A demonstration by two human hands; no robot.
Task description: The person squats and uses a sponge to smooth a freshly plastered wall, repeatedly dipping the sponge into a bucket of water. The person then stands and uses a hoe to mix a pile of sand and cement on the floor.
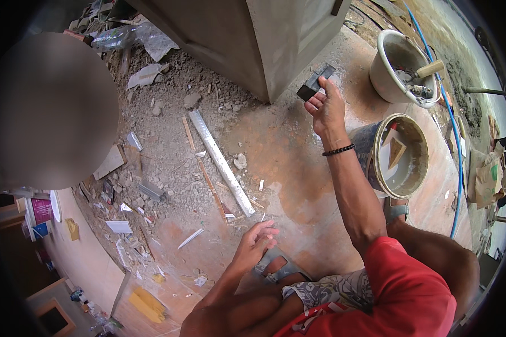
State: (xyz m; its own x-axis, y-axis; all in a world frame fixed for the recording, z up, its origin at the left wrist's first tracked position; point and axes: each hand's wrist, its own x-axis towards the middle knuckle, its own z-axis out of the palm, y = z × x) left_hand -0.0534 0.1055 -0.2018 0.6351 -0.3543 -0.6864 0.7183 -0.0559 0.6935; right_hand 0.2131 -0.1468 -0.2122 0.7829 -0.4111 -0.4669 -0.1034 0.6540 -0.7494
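My right hand (324, 101) grips a small dark rectangular block (312, 86) beside the lower corner of a grey plastered column (268, 62). Below that arm stands a worn bucket (365, 160) with grey liquid and a triangular tan piece (397, 154) inside. My left hand (260, 238) is raised above the dusty floor near my sandalled foot (272, 264), fingers loosely bent and apart, holding nothing. A long white strip (219, 160) lies on the floor just beyond it, beside thin wooden slats (211, 188).
A pale bucket (385, 73) holds wooden-handled tools at upper right. A blue hose (453, 157) runs down the right side. Rubble and scraps (183, 95) cover the floor left of the column. A blurred round patch hides the upper left. Cluttered containers (42, 210) sit at far left.
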